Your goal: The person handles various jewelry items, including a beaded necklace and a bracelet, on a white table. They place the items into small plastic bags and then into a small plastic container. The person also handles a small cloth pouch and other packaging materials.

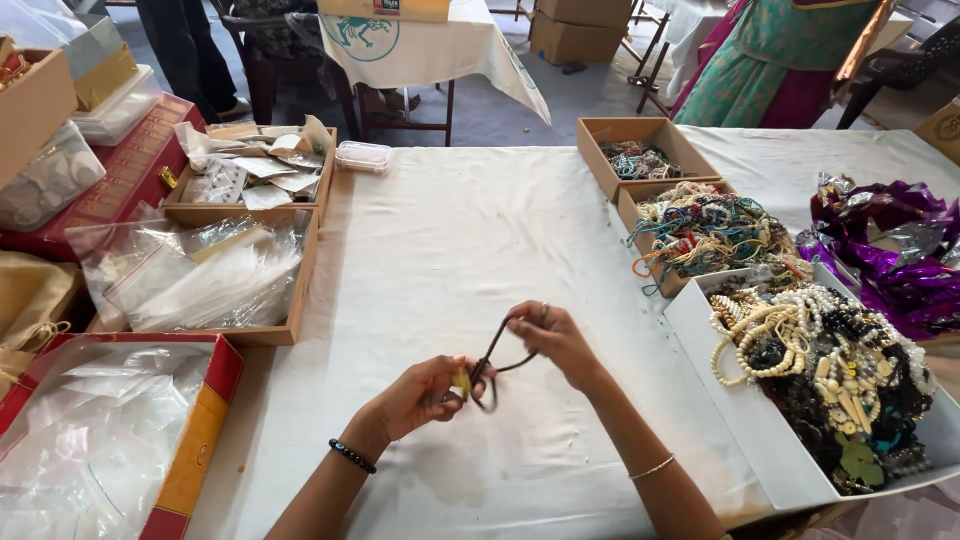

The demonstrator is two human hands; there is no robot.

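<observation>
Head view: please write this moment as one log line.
left hand: pinches yellow piece | right hand: holds dark cord | white table cloth | white box of beads at right

Head cam, looks down, table (450, 230) close.

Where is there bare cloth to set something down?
The white tablecloth is bare between the cardboard tray of clear plastic bags and the cardboard boxes of beaded bracelets, beyond both hands. The right side is crowded by the white box of necklaces.

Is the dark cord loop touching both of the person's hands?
Touching. The head view shows the left hand pinching the lower end of the dark cord loop, and the right hand gripping its upper end.
</observation>
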